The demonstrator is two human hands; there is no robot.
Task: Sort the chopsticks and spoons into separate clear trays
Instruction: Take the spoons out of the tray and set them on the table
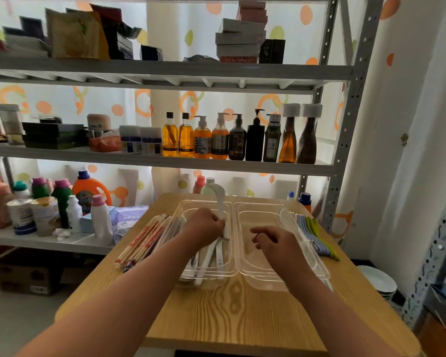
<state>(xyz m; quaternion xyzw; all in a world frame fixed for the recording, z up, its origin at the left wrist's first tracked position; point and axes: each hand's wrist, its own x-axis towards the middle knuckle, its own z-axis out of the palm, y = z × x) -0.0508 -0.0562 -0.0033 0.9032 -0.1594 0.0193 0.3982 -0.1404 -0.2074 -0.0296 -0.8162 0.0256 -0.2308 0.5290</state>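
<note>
Two clear trays stand side by side on the wooden table [216, 313]. Over the left tray [232, 273], my left hand [206, 225] grips a white spoon [218, 199] by its handle, bowl end pointing up and away. More white spoons [206, 261] lie in that tray under the hand. The right tray [263, 215] holds nothing that I can see. My right hand [273, 240] hovers over it with fingers loosely curled, holding nothing. A bundle of wrapped chopsticks [142, 243] lies on the table left of the trays.
Folded cloths [317, 235] in blue and green lie right of the trays. A metal shelf rack behind the table carries bottles [237, 140], cartons and detergent jugs [88, 189]. White plates [378, 279] sit low at the right. The near half of the table is bare wood.
</note>
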